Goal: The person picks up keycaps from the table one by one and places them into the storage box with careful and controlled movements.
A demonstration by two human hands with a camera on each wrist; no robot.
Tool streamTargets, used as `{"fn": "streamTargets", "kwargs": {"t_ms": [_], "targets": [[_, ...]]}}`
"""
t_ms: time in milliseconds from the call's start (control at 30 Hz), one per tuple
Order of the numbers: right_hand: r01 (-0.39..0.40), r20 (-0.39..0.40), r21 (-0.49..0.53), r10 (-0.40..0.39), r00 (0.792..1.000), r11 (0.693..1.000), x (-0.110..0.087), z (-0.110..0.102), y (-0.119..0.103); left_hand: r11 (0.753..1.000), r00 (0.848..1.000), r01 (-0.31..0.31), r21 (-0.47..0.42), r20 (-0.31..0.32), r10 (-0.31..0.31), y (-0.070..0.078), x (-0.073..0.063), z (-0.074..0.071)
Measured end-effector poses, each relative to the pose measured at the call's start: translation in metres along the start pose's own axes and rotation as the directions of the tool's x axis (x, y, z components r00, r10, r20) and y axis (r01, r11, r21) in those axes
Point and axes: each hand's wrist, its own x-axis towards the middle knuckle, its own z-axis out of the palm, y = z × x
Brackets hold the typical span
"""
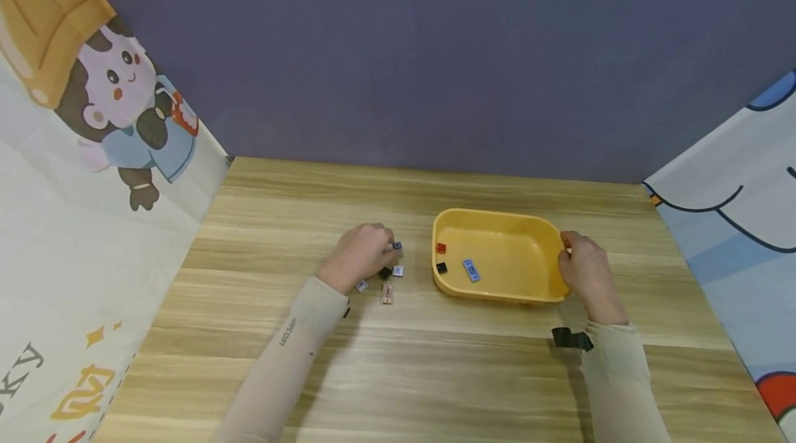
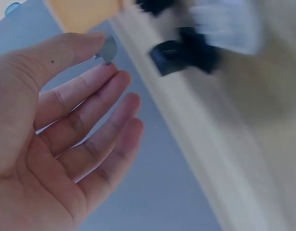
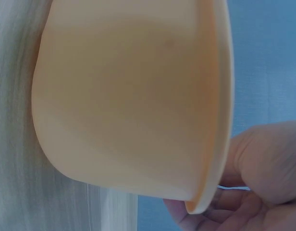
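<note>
Left hand (image 1: pixel 357 258) and yellow tray (image 1: pixel 497 213): the tray lies to the right of the hand, its long axis running roughly left to right, so that a short end faces the fingertips across a strip of wood-grain tabletop (image 1: pixel 435 367). This sideways gap appears to be the governing relation. The left hand pinches a small grey piece (image 2: pixel 108 49) between thumb and forefinger, its other fingers loosely bent; the right hand (image 1: pixel 587 270) grips the tray's rim at the opposite end. Beside the left hand lie a black piece (image 1: pixel 385 273), a white square tile (image 1: pixel 398 271), a pale blue tile (image 1: pixel 362 285) and a pinkish oblong tile (image 1: pixel 387 293), the last lengthwise from near to far. Inside the tray, toward its left end, are a red square tile (image 1: pixel 441 248), a black square tile (image 1: pixel 442 267) and a blue oblong tile (image 1: pixel 472 270).
</note>
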Motion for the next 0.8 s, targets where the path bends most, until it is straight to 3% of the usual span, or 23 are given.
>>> {"fn": "streamTargets", "kwargs": {"t_ms": [200,367,600,800], "targets": [[0.005,-0.003,0.005,-0.005,1.000,1.000,0.000,0.000,-0.001,0.994,0.993,-0.101,0.033,-0.057,0.103,0.021,0.003,-0.015],[0.004,0.002,0.006,-0.004,1.000,1.000,0.000,0.000,0.001,0.986,0.982,-0.161,0.036,-0.092,0.163,0.042,0.010,-0.019],[0.004,0.009,0.008,-0.004,1.000,1.000,-0.002,0.000,0.000,0.976,0.973,-0.213,0.037,-0.079,0.216,0.070,0.021,-0.019],[0.000,0.025,0.010,0.000,1.000,1.000,-0.001,-0.001,0.001,0.963,0.961,-0.263,0.055,-0.077,0.267,0.081,0.024,-0.015]]}}
